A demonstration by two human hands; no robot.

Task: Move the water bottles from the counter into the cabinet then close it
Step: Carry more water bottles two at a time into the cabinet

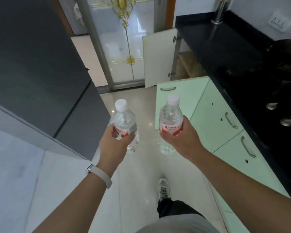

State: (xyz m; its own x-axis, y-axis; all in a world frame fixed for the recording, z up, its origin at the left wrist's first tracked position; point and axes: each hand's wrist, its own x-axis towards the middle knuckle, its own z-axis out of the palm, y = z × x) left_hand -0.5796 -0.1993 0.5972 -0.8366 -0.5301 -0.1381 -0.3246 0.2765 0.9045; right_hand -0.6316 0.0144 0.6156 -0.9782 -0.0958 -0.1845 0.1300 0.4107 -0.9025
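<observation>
**Both hands loaded, cabinet open**

Left hand (115, 140) grip closed around left bottle (126, 125) at the label, upright, cap above the fingers. Right hand (183, 138) grip closed around right bottle (170, 120), same hold. Both over the floor. Open cabinet door (159, 58) well ahead of both grips; black desk (225, 47) right of the right grip.

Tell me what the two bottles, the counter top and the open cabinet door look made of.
Left bottle and right bottle: clear thin plastic, see-through, white caps. Counter top: glossy black, likely polished stone; it mirrors the tap. Cabinet door: flat matte white board, probably laminate, with metal hinges.
</observation>
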